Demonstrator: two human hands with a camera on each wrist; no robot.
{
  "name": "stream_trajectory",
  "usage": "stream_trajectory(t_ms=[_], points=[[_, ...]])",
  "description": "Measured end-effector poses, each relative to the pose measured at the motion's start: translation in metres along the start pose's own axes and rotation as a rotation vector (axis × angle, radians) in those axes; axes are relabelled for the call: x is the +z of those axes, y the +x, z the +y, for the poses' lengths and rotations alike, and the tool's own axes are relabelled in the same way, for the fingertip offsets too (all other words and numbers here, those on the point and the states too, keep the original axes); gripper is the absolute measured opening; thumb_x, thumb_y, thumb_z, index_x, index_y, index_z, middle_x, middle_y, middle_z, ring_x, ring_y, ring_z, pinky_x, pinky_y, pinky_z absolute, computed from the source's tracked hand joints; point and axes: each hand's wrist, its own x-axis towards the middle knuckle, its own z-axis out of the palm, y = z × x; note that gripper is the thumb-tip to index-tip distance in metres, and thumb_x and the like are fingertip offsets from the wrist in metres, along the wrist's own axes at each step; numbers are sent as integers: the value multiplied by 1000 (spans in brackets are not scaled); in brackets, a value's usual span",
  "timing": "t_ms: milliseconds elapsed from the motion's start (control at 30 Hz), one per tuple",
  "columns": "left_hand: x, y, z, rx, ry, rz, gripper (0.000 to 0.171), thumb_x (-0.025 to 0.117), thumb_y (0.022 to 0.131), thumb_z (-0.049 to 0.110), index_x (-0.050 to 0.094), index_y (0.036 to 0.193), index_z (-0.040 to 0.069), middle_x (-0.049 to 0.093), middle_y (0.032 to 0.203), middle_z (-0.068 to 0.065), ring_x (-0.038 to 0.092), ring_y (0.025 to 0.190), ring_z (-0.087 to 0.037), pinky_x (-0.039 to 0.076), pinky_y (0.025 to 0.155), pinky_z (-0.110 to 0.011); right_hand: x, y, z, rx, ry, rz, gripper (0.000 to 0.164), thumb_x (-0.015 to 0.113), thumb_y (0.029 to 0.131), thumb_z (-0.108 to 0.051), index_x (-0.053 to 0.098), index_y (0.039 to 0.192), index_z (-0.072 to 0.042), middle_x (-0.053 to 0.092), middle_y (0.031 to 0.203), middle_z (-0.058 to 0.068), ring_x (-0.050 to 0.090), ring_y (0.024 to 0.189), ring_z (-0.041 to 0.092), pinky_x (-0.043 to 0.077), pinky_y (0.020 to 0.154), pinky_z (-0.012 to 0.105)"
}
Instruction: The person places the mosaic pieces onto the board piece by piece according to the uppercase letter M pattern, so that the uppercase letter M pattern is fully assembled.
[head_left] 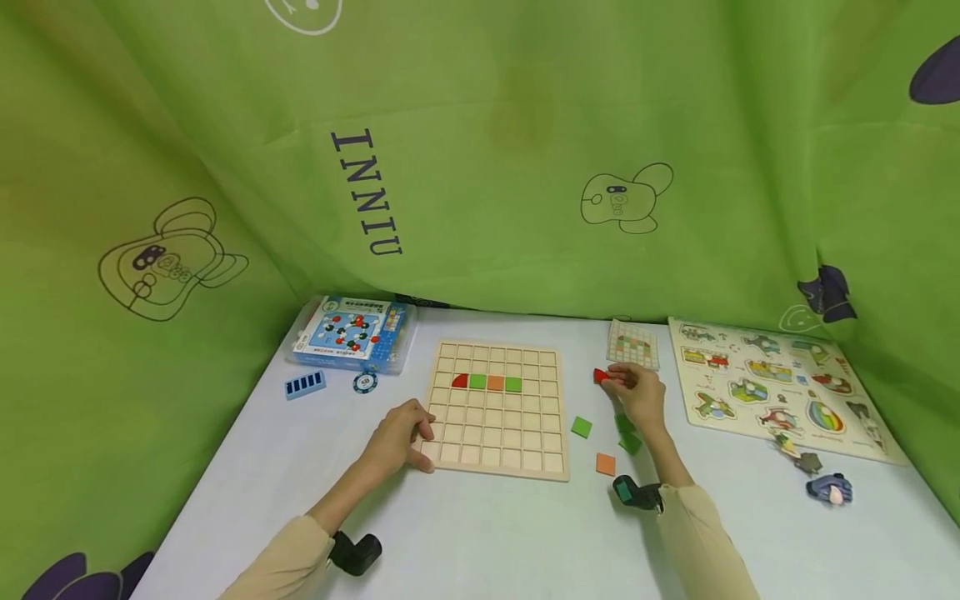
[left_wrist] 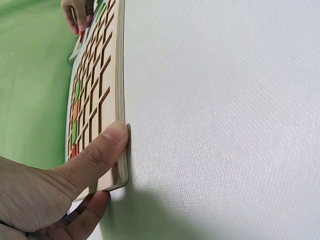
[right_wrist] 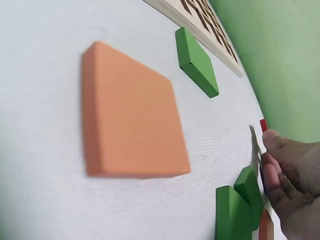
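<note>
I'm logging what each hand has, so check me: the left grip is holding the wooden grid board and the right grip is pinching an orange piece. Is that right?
Not quite: the right grip is pinching a red piece, not an orange one, as the head view shows. The left grip is holding the wooden grid board, as you said.

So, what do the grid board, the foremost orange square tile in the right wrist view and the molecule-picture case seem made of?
Grid board: likely plywood, pale and matte; the edge looks layered in the left wrist view.
Orange square tile: painted wood or plastic, hard to tell; smooth, matte, evenly coloured, no grain visible.
Molecule-picture case: probably plastic; its rim looks translucent and slightly shiny.
</note>
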Motion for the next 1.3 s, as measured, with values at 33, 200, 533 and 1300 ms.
stream_trajectory(t_ms=[33,200,533,1300], points=[[0,0,0,-5,2,0,41,91,47,0,58,70,6,64,102,-8,45,72,-17,37,63,-25,0,-1,-1,-7,3,7,23,73,80,3,67,101,9,69,95,24,67,87,37,40,64,4],[1,0,1,-9,3,4,41,91,47,0,58,71,6,65,102,-8,44,71,-16,36,63,-25,0,-7,-5,-46,44,38,23,74,79,3,68,100,9,70,95,23,67,84,35,42,65,5],[1,0,1,-7,-7,5,42,91,46,0,57,71,5,66,103,-8,44,71,-17,35,62,-25,11,-19,-23,-58,136,-9,23,73,79,5,68,101,8,70,96,22,67,84,33,45,66,7],[-1,-1,1,13,-3,1,41,91,47,0,58,71,5,65,102,-8,45,70,-15,36,62,-24,64,-19,-49,-253,20,-185,21,80,73,-1,70,91,3,71,81,12,63,67,20,47,59,20]])
